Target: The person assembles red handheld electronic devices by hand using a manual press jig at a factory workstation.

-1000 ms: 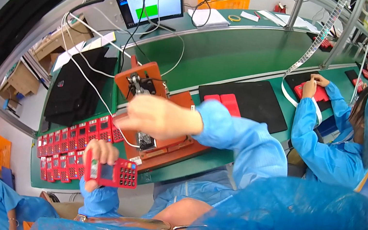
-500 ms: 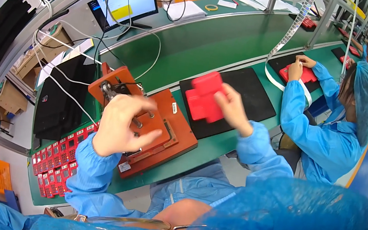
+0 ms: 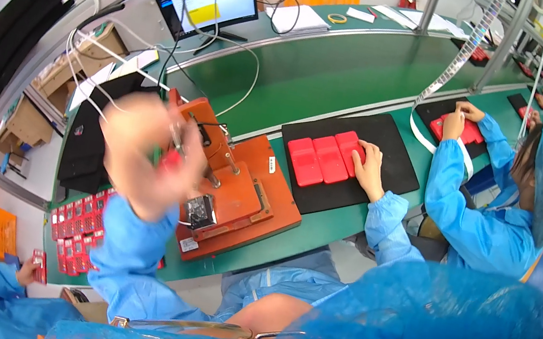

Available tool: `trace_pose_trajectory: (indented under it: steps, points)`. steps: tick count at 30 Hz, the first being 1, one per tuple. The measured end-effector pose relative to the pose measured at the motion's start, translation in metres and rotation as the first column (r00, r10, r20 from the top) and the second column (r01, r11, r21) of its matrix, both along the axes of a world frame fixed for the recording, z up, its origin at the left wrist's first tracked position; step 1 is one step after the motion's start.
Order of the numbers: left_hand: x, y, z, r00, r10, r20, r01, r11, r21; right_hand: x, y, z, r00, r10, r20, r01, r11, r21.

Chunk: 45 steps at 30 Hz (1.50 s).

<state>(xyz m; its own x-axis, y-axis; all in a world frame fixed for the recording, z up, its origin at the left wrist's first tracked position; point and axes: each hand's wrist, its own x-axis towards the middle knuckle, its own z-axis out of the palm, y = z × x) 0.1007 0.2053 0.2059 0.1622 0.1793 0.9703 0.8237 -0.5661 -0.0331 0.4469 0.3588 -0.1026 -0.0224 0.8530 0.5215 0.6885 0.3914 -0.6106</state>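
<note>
On the black mat (image 3: 390, 158) lies a red piece with three raised sections (image 3: 328, 159), nearly flat. My right hand (image 3: 369, 168) has its thumb and fingers at the piece's right end, gripping that edge. My left hand (image 3: 150, 155), smeared by motion, is raised at the left of the orange press fixture (image 3: 280, 204), near its metal clamp. Small patches of red and green show among its fingers; what they belong to is unclear. A small dark, shiny part (image 3: 200, 211) sits at the fixture's near left corner.
Rows of red housings (image 3: 75, 229) lie on the green bench at left. Another person's hand (image 3: 27, 272) holds a red part at lower left. A co-worker in blue (image 3: 484, 200) works at right. A monitor (image 3: 210, 2) and loose cables stand behind; a label strip (image 3: 462, 54) hangs down.
My right hand has lowered the red piece onto the mat. My left hand has moved left from over the fixture, uncovering the dark part. Another person's hand has appeared at lower left.
</note>
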Motion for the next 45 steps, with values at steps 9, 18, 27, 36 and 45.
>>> trace_pose_trajectory:
  steps: [9, 18, 27, 36, 45]
  points:
    - [-0.102, 0.080, -0.028, 0.926, 0.122, 0.358, 0.037, 0.913, -0.406, -0.002, -0.006, 0.005, 0.887, 0.006, -0.461, 0.026, 0.998, 0.063]
    - [-0.091, -0.193, -0.298, 0.383, 0.898, -0.217, -0.607, 0.068, -0.791, -0.019, -0.008, 0.019, 0.899, 0.072, -0.432, 0.006, 0.984, 0.175]
    - [-0.074, -0.201, -0.258, 0.877, 0.371, -0.303, -0.408, 0.247, -0.879, -0.069, -0.053, 0.111, 0.940, 0.340, 0.033, -0.311, 0.812, 0.494]
    - [-0.073, -0.265, -0.220, 0.910, 0.410, -0.066, -0.244, 0.398, -0.885, -0.026, -0.138, 0.067, 0.936, 0.310, -0.167, -0.293, 0.949, 0.116]
    - [0.041, -0.207, -0.225, -0.283, 0.167, 0.944, 0.778, 0.616, 0.124, -0.207, -0.265, 0.042, 0.207, 0.787, -0.581, -0.855, 0.435, 0.283]
